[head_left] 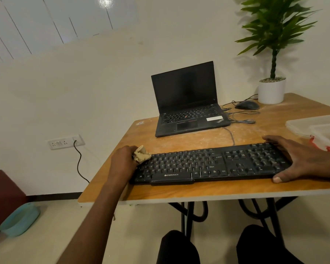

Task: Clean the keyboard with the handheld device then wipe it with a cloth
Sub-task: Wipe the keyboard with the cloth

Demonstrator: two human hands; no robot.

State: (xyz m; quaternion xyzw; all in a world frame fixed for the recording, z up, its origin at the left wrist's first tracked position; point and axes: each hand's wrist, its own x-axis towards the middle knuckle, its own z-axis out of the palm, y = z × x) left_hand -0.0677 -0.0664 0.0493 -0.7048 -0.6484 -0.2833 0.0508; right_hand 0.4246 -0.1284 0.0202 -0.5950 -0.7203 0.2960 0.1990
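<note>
Two hands on the job: left hand (pixel 122 159) bunches a crumpled beige cloth (pixel 142 154) at the black plastic keyboard (pixel 208 164)'s left end; right hand (pixel 301 159), fingers relaxed, pins the other end to the bench (pixel 179 191). Suggest row-wise strokes toward the right hand, light pressure.

keyboard (pixel 211 163): "ZEBRONICS" on front edge, "Alt", "Ctrl", "Shift" on keys | laptop (pixel 189 103): "ThinkPad" on palm rest, white sticker unreadable

Counting one keyboard (pixel 211 164) lying at six o'clock on the one table (pixel 198 191). Noting one cloth (pixel 141 154) at nine o'clock, one laptop (pixel 189 100) at twelve, one mouse (pixel 247 105) and one potted plant (pixel 272 88) at one o'clock, two clear containers (pixel 316 128) at three.
</note>
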